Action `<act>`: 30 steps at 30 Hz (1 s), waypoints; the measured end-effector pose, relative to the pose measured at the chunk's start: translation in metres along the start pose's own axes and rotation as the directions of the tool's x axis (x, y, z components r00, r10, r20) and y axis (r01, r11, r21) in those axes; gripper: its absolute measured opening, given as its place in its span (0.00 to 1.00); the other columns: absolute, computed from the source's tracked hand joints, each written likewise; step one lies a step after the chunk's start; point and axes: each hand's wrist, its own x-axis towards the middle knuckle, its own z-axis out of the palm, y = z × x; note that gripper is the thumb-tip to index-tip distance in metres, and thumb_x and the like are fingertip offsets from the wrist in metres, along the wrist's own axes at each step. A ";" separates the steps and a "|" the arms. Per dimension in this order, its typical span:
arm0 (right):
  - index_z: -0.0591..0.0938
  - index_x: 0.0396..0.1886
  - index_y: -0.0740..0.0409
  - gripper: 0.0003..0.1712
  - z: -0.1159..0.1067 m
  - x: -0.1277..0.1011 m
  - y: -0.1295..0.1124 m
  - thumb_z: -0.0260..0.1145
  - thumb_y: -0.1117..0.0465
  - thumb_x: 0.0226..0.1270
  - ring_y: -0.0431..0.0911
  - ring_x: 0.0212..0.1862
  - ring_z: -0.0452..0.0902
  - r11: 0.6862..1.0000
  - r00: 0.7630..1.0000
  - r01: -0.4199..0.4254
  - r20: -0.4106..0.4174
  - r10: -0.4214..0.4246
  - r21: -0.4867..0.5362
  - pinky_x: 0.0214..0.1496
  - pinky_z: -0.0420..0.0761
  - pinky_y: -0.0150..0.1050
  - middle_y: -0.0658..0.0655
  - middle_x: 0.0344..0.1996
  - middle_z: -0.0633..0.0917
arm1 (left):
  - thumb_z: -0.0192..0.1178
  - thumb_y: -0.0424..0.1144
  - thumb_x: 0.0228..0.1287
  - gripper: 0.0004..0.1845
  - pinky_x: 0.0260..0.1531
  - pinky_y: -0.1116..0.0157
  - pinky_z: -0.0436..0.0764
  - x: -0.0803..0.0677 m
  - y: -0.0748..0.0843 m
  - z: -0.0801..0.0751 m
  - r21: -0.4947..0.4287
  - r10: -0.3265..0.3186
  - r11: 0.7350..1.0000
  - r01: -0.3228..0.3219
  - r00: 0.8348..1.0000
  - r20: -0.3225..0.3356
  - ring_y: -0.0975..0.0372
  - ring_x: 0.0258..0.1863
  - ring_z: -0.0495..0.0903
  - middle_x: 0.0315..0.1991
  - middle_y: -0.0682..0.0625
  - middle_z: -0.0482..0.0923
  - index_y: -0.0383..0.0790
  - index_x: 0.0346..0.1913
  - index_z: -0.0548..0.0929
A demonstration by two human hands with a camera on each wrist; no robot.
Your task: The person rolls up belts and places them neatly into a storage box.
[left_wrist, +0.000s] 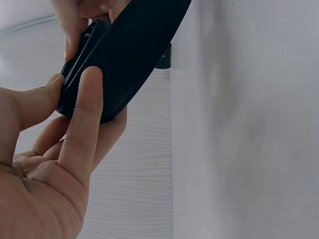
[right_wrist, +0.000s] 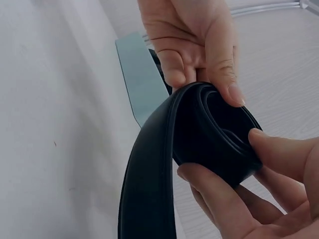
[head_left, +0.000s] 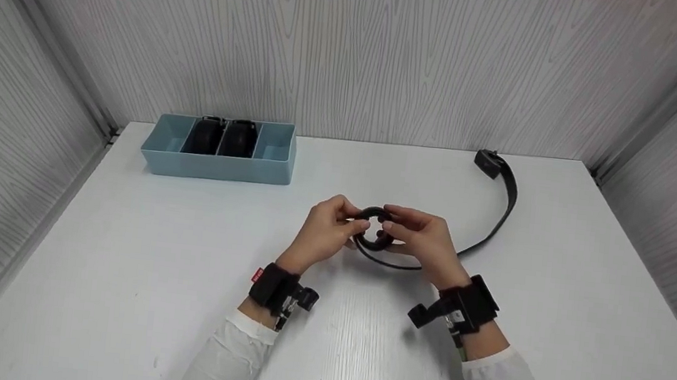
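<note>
A black belt is partly rolled into a coil held just above the table. The left hand pinches the coil's left side between thumb and fingers. On the opposite side, the right hand grips it, thumb on the inner edge and fingers around the outside. From the coil, the unrolled strap curves under the right hand and off to the back right. It ends at a dark buckle on the table. In the left wrist view the strap hides part of the right hand.
A light blue tray with several compartments stands at the back left. Two rolled black belts sit in its middle compartments. Grey wood-patterned panels border the white table at the back and sides.
</note>
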 end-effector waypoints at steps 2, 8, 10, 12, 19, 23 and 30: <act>0.80 0.66 0.67 0.26 -0.001 0.000 0.000 0.71 0.67 0.71 0.49 0.48 0.88 1.000 0.999 0.011 0.032 -0.010 -0.026 0.49 0.89 0.46 0.64 0.55 0.87 | 0.68 0.32 0.70 0.08 0.30 0.65 0.87 -0.001 0.001 -0.001 0.029 0.008 1.000 -0.008 1.000 0.005 0.58 0.36 0.87 0.41 0.43 0.88 0.33 0.44 0.80; 0.81 0.66 0.67 0.25 -0.004 -0.002 -0.002 0.71 0.66 0.72 0.49 0.47 0.88 0.993 0.993 0.011 0.115 0.002 -0.113 0.46 0.90 0.45 0.64 0.55 0.86 | 0.67 0.33 0.72 0.05 0.27 0.67 0.83 -0.002 0.000 -0.003 0.112 0.029 0.993 -0.036 0.998 0.062 0.61 0.29 0.82 0.35 0.44 0.87 0.34 0.42 0.82; 0.81 0.66 0.66 0.25 -0.004 -0.002 -0.003 0.71 0.66 0.72 0.50 0.47 0.88 0.993 0.994 0.008 0.113 0.005 -0.118 0.46 0.90 0.45 0.64 0.55 0.86 | 0.67 0.33 0.72 0.05 0.28 0.67 0.83 -0.002 0.000 -0.002 0.113 0.023 0.993 -0.030 0.998 0.059 0.60 0.30 0.83 0.36 0.44 0.87 0.35 0.43 0.83; 0.81 0.66 0.66 0.25 -0.004 -0.002 -0.003 0.71 0.65 0.72 0.50 0.48 0.87 0.994 0.996 0.013 0.094 -0.003 -0.111 0.46 0.90 0.44 0.64 0.55 0.86 | 0.67 0.34 0.72 0.06 0.29 0.66 0.85 -0.001 0.001 -0.002 0.097 0.015 0.995 -0.019 0.999 0.039 0.60 0.34 0.85 0.39 0.44 0.88 0.35 0.44 0.82; 0.81 0.66 0.64 0.24 0.001 -0.002 -0.004 0.71 0.66 0.72 0.50 0.47 0.87 1.000 1.000 0.009 -0.029 -0.008 0.030 0.49 0.89 0.47 0.64 0.56 0.86 | 0.70 0.34 0.70 0.12 0.35 0.63 0.89 0.001 0.001 0.001 0.001 -0.017 1.000 0.017 1.000 -0.026 0.57 0.42 0.89 0.44 0.42 0.89 0.32 0.47 0.79; 0.80 0.66 0.65 0.25 0.000 -0.001 -0.003 0.71 0.66 0.71 0.49 0.47 0.88 1.000 1.000 0.004 -0.008 -0.003 0.031 0.50 0.89 0.48 0.65 0.55 0.86 | 0.70 0.31 0.68 0.09 0.32 0.63 0.89 0.001 0.002 0.000 0.009 -0.006 1.000 0.006 1.000 -0.021 0.57 0.38 0.89 0.41 0.42 0.89 0.31 0.44 0.80; 0.80 0.67 0.66 0.26 -0.006 -0.001 -0.006 0.71 0.65 0.71 0.49 0.49 0.87 0.996 0.995 0.007 0.097 0.001 -0.089 0.50 0.89 0.46 0.64 0.58 0.85 | 0.67 0.31 0.71 0.04 0.28 0.66 0.84 -0.001 0.002 -0.002 0.096 0.035 0.995 -0.037 0.999 0.027 0.60 0.32 0.85 0.39 0.36 0.88 0.33 0.42 0.82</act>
